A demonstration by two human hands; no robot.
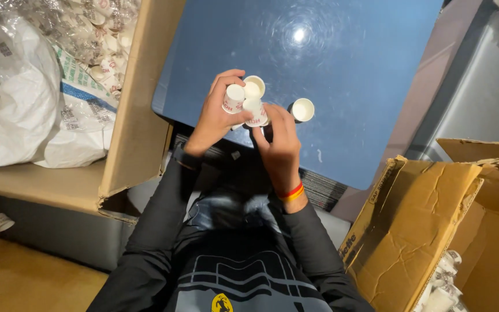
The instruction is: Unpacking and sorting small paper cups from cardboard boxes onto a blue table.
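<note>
My left hand (pixel 218 112) and my right hand (pixel 278 141) meet over the near edge of a blue table (pixel 342 58). Between them is a cluster of small white paper cups with red print (pixel 248 101). The left hand grips one cup at the left of the cluster, the right hand's fingers hold the lower cups. One more white cup (pixel 302 110) stands upright on the table just right of my hands, apart from them.
An open cardboard box (pixel 140 115) on the left holds a white sack and plastic-wrapped cups (pixel 102 40). A torn cardboard box (pixel 428 225) at the lower right also holds wrapped cups. One cup (pixel 0 222) lies by the left floor.
</note>
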